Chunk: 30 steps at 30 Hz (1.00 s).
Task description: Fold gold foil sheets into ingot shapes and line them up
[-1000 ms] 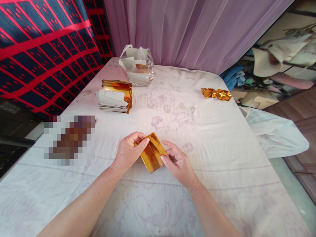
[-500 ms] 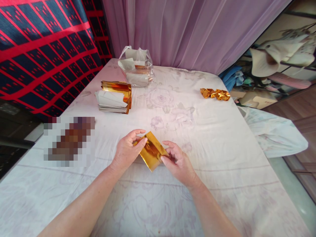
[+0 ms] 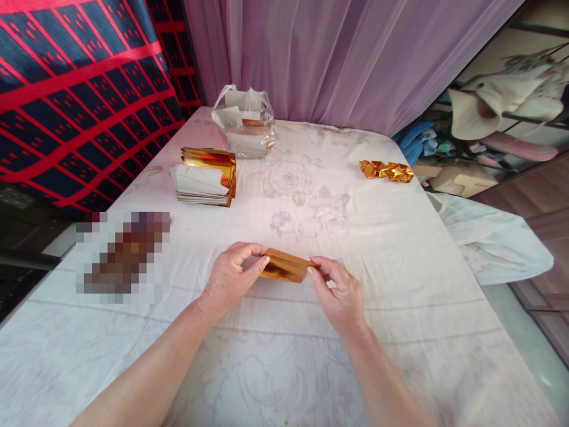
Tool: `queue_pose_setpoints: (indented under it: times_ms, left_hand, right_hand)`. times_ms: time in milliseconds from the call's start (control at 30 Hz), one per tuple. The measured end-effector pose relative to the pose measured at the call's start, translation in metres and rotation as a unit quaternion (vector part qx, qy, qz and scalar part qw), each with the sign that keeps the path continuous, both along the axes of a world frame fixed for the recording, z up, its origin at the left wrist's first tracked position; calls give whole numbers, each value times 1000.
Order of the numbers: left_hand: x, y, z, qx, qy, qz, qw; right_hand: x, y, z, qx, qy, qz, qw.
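A sheet of gold foil paper (image 3: pixel 287 266) is stretched between my two hands above the middle of the table. My left hand (image 3: pixel 237 270) pinches its left end between thumb and fingers. At the opposite end, my right hand (image 3: pixel 338 290) grips the corner in the same way. Seen at a low slant, the sheet looks narrow, with a line running along its length. Beyond my left hand lies a stack of gold and white paper sheets (image 3: pixel 207 178). Folded gold foil pieces (image 3: pixel 386 171) sit in a row at the far right.
A clear plastic bag (image 3: pixel 249 127) with more paper stands at the back of the cloth-covered table (image 3: pixel 400 255). A pixelated patch (image 3: pixel 124 255) hides something at the left. Purple curtain (image 3: pixel 311 59) hangs behind, and a shelf with hats (image 3: pixel 482 112) is at the right.
The gold sheet has turned from a diagonal tilt to nearly level and now shows a narrower face. My right hand has shifted right to its far end.
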<state>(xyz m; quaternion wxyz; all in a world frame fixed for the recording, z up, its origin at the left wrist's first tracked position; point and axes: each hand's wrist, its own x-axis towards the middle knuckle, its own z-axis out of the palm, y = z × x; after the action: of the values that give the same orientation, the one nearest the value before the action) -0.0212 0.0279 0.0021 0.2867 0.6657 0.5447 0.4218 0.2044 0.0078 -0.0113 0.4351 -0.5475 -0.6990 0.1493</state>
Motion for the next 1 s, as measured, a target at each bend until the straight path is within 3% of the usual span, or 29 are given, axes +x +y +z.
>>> queue_pose_setpoints:
  times_ms: [200, 400, 633, 800, 1000]
  left_hand:
    - [2, 3, 0, 161, 36, -78, 983]
    - [4, 1, -2, 245, 145, -112, 952]
    - [13, -8, -7, 216, 241, -166, 932]
    - [18, -12, -11, 191, 262, -213, 922]
    - [21, -12, -16, 192, 269, -222, 917]
  right_hand:
    - [3, 4, 0, 96, -56, 12, 994]
    - [16, 9, -6, 130, -123, 14, 984]
    - [28, 12, -12, 92, -205, 29, 974]
    - [28, 14, -16, 47, -230, 27, 972]
    - [26, 16, -14, 48, -242, 44, 968]
